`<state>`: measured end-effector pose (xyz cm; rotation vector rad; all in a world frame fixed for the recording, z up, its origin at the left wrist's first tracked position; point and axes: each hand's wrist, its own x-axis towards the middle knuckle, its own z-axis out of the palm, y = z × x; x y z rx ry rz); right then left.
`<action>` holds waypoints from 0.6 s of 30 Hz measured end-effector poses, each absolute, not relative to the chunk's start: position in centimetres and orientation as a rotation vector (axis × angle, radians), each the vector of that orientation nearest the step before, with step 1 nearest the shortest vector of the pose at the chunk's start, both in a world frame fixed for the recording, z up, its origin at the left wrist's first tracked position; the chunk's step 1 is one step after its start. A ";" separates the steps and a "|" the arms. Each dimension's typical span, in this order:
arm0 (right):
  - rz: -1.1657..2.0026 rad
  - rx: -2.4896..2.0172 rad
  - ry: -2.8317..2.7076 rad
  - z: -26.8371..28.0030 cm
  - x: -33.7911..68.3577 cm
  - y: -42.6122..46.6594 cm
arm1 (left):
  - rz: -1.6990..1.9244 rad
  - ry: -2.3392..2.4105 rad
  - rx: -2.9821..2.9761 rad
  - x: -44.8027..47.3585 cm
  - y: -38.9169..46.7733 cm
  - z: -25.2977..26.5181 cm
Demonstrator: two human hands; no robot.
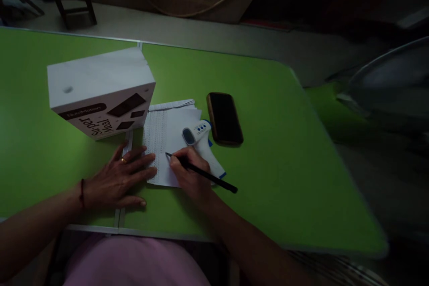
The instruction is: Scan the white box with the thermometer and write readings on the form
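Note:
A black pen point(214, 178) is held in my right hand point(192, 176), its tip at the paper just right of the written rows. The white sheets point(176, 120) lie on the green table and carry dense lines of small handwriting on their left part. My left hand point(125, 176) rests flat with fingers spread, the fingertips on the left edge of the paper. On the right part of the sheets lies a white and blue infrared thermometer point(204, 145), partly hidden behind my right hand.
Behind my left hand stands a white box point(103, 87) with printed lettering. A phone point(224, 118) in a brown case lies right of the thermometer. The green table point(284, 165) has a metal-edged seam. A dark chair point(75, 0) stands beyond it.

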<state>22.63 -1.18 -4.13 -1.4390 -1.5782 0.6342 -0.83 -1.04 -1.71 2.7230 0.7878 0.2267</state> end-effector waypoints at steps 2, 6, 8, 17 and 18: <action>0.632 -1.445 -1.582 -4.1 22.6 -1.2 | 0.225 0.791 2.733 -0.8 -1.1 -1.8; 0.669 -1.466 -1.602 -4.0 22.6 -1.3 | 0.222 0.805 2.720 -0.8 -1.1 -1.8; 0.650 -1.463 -1.615 -3.8 22.6 -1.4 | 0.226 0.797 2.722 -0.9 -1.2 -1.9; 0.020 -1.198 -2.080 -2.4 24.9 -0.6 | 0.234 0.780 2.693 -0.7 -0.9 -1.3; -0.072 -1.203 -2.160 -2.3 25.2 -0.5 | 0.255 0.767 2.699 -0.7 -0.8 -1.2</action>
